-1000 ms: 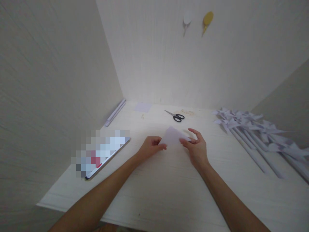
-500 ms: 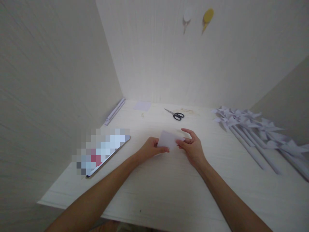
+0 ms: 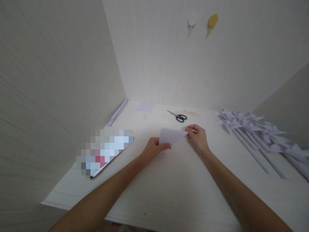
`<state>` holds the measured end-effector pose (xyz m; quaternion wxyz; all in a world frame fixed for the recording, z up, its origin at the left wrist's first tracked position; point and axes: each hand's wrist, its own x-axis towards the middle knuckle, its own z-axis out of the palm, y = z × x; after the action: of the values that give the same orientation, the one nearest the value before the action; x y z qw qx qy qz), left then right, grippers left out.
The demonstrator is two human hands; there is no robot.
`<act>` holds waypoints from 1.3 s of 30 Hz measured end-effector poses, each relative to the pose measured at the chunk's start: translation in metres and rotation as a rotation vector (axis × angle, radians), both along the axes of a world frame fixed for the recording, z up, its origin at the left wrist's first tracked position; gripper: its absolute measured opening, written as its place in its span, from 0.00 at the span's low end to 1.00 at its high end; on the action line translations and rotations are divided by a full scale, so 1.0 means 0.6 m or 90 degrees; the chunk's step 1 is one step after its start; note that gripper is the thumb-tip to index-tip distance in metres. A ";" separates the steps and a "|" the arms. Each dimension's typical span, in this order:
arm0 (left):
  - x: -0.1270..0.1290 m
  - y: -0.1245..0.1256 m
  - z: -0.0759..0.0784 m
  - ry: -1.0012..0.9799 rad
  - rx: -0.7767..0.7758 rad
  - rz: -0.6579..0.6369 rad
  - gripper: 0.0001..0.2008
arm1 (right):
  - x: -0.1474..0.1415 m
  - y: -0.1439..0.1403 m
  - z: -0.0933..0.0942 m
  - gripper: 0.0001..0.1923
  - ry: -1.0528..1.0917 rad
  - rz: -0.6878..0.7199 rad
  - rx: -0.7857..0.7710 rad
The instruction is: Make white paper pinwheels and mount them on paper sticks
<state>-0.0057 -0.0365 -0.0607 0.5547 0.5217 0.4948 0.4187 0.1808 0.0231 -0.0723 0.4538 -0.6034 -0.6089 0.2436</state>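
A small pale lilac sheet of paper point(image 3: 171, 136), folded into a triangle, is held just above the white table point(image 3: 173, 180) near its middle. My left hand point(image 3: 154, 149) pinches its lower left corner. My right hand point(image 3: 196, 137) pinches its right tip. Black-handled scissors point(image 3: 178, 116) lie on the table a little beyond the paper.
Several white paper pinwheels on rolled sticks point(image 3: 253, 132) lie at the right. A blurred-out tablet or book point(image 3: 106, 151) lies at the left. A lilac paper square point(image 3: 145, 107) and a rolled stick point(image 3: 117, 112) sit at the back left. Walls enclose the table.
The paper turned from a rectangle-like fold to a triangle shape stretched between both hands. My right hand moved right and back to the paper's tip. The camera shifted slightly.
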 end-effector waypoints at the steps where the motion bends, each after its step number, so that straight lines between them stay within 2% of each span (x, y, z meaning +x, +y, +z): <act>1: 0.000 0.000 0.000 -0.011 0.004 0.011 0.10 | 0.004 0.019 0.001 0.09 -0.033 -0.017 0.013; 3: 0.000 0.001 0.000 -0.027 0.005 0.025 0.11 | 0.008 0.056 0.006 0.07 -0.100 -0.040 0.037; 7: -0.002 0.003 0.000 -0.045 0.005 0.042 0.10 | 0.001 0.110 0.014 0.09 -0.206 -0.041 0.058; 14: -0.004 0.009 -0.006 -0.081 -0.010 0.053 0.10 | -0.010 0.150 -0.001 0.09 -0.314 -0.048 -0.001; 18: -0.004 0.010 -0.008 -0.094 -0.010 0.050 0.10 | -0.011 0.155 -0.003 0.07 -0.363 -0.034 -0.031; 24: -0.004 0.012 -0.008 -0.094 -0.009 0.053 0.09 | -0.015 0.160 0.012 0.12 -0.418 0.004 -0.052; 28: -0.006 0.014 -0.009 -0.107 -0.014 0.060 0.10 | -0.017 0.162 0.012 0.08 -0.415 0.018 -0.079; 34: -0.008 0.015 -0.012 -0.126 0.012 0.068 0.09 | -0.015 0.140 0.007 0.05 -0.337 0.001 -0.113; 39: -0.010 0.020 -0.003 -0.135 0.004 0.072 0.10 | -0.004 0.091 0.015 0.07 -0.182 -0.008 -0.117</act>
<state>-0.0119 -0.0243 -0.0628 0.5778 0.4477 0.4607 0.5035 0.1783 0.0775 -0.0635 0.3071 -0.6749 -0.6382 0.2072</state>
